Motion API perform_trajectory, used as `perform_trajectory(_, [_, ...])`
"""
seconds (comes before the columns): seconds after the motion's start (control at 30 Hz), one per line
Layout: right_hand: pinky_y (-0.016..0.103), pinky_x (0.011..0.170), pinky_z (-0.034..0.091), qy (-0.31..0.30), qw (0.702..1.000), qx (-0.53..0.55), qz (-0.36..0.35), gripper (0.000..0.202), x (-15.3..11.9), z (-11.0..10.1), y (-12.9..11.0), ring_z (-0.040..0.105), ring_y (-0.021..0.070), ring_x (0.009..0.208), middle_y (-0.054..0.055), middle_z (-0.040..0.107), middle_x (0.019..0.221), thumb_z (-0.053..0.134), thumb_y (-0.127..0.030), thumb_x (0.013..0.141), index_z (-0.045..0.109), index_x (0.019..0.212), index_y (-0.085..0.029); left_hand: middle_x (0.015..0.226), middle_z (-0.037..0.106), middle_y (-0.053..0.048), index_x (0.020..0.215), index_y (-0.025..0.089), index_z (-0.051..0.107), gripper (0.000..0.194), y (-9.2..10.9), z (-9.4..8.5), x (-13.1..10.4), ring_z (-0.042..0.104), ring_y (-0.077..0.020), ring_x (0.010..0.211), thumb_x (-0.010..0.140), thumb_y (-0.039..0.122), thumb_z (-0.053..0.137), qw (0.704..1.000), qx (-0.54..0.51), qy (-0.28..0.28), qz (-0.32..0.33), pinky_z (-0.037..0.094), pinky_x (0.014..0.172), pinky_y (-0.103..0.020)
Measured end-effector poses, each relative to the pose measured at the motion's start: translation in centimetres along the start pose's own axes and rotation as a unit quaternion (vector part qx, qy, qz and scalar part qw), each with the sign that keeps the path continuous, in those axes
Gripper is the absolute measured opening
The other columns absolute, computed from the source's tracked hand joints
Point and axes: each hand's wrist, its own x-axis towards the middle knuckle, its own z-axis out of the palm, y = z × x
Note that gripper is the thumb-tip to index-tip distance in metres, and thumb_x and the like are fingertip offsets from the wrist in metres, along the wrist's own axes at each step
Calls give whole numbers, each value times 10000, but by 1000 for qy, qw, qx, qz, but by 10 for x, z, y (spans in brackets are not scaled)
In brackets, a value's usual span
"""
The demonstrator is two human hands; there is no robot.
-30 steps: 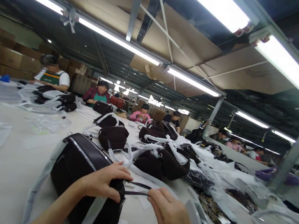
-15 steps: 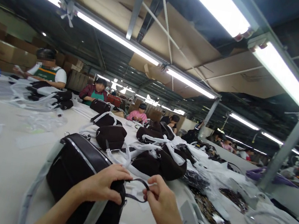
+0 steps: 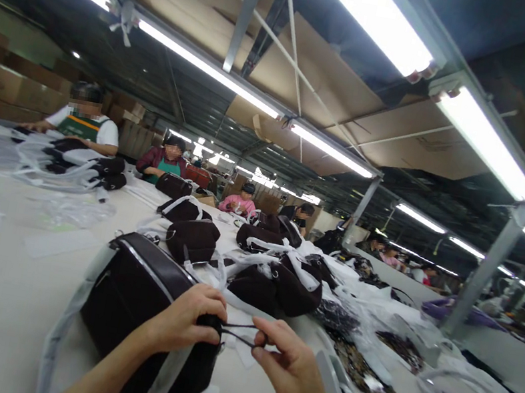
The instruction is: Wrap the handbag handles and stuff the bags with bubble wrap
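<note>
Since the earlier frame, the dark cord (image 3: 239, 326) has gone from a rounded, slack loop to two straighter strands, and the right hand (image 3: 296, 365) has shifted slightly, its fingertips now nearer the left hand (image 3: 184, 321).

The right thumb and fingers are closed on the far end of the cord. The left thumb and fingers are clamped on the near-right end of the handbag (image 3: 133, 296), just where the strands come out. That brace looks right: the left hand should hold the bag's end firm while the right draws both strands evenly, in line with where they emerge. A jerk or an uneven pull could twist the cord or drag the bag askew.

The handbag is dark, near black, and boxy, with a shiny silvery line along its top and metal rings at its ends. It lies at a slant on the pale table (image 3: 6, 327), with a white-wrapped strap (image 3: 60, 350) looping beside it. Beyond it sit more dark bags (image 3: 191, 238).
</note>
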Motion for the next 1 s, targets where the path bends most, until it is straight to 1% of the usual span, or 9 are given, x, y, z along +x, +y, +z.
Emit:
perform_trajectory(0.1, [282, 757, 514, -32, 977, -184, -98, 310, -1, -5, 2, 630, 183, 863, 62, 659, 947, 506, -150, 886, 696, 1125, -201, 1020, 683, -18, 906, 222, 711, 125, 1, 3, 1, 579, -207, 1014, 789, 178, 706, 1000, 7, 2, 2, 382, 971, -331])
perform_trajectory(0.2, [297, 807, 506, -40, 930, -325, -168, 314, 1, -9, 6, 625, 195, 888, 82, 663, 953, 481, -112, 922, 659, 1172, -176, 981, 687, -20, 897, 215, 704, 108, 2, 5, 1, 581, -203, 991, 803, 173, 674, 1000, 15, 2, 6, 384, 958, -334])
perform_trajectory(0.37, [240, 687, 458, -40, 860, -469, -198, 202, 5, -14, 0, 605, 168, 810, 36, 639, 851, 494, -177, 967, 670, 873, -206, 896, 693, -5, 832, 203, 691, 131, 9, 8, 4, 579, -197, 948, 784, 94, 637, 999, 37, 8, -11, 375, 941, -338])
perform_trajectory(0.57, [258, 623, 414, 23, 899, -411, -150, 339, 11, -13, 10, 593, 159, 699, 39, 636, 778, 392, -325, 1016, 646, 831, -198, 821, 669, -10, 755, 196, 666, 183, 18, 12, 6, 550, -193, 874, 892, 149, 555, 994, 106, 21, -18, 390, 853, -332])
perform_trajectory(0.67, [260, 582, 419, 72, 951, -299, -25, 425, -2, -5, 31, 588, 158, 634, 30, 635, 695, 307, -374, 1024, 599, 769, -199, 823, 659, -22, 744, 197, 655, 236, 17, 12, 7, 535, -200, 874, 929, 173, 510, 988, 147, 36, -7, 397, 837, -341])
perform_trajectory(0.73, [258, 565, 416, 37, 961, -266, 57, 398, -22, 10, 45, 595, 159, 607, 16, 636, 646, 337, -350, 1009, 575, 727, -203, 815, 654, -29, 740, 195, 651, 254, 13, 10, 7, 533, -200, 868, 937, 182, 492, 988, 149, 47, -6, 404, 831, -340])
perform_trajectory(0.87, [267, 674, 465, -176, 936, -295, 79, 25, -69, 68, 74, 691, 210, 794, 21, 734, 843, 660, -252, 821, 668, 828, -229, 831, 663, -31, 742, 195, 648, 253, 8, 6, 8, 544, -201, 897, 944, 192, 495, 989, 141, 50, -2, 415, 868, -344])
perform_trajectory(0.93, [275, 615, 483, -240, 905, -334, 106, 255, -82, 102, 92, 721, 265, 794, 70, 751, 956, 758, -243, 706, 689, 951, -236, 849, 666, -30, 736, 194, 636, 241, 7, 6, 8, 549, -206, 926, 940, 181, 508, 989, 142, 43, -5, 414, 895, -355])
perform_trajectory(1.0, [275, 536, 473, -227, 888, -374, 144, 220, -85, 126, 112, 736, 283, 735, 94, 764, 909, 641, -159, 778, 694, 975, -241, 883, 668, -31, 754, 196, 626, 210, 8, 7, 7, 552, -215, 966, 932, 166, 520, 989, 146, 37, -11, 405, 945, -384])
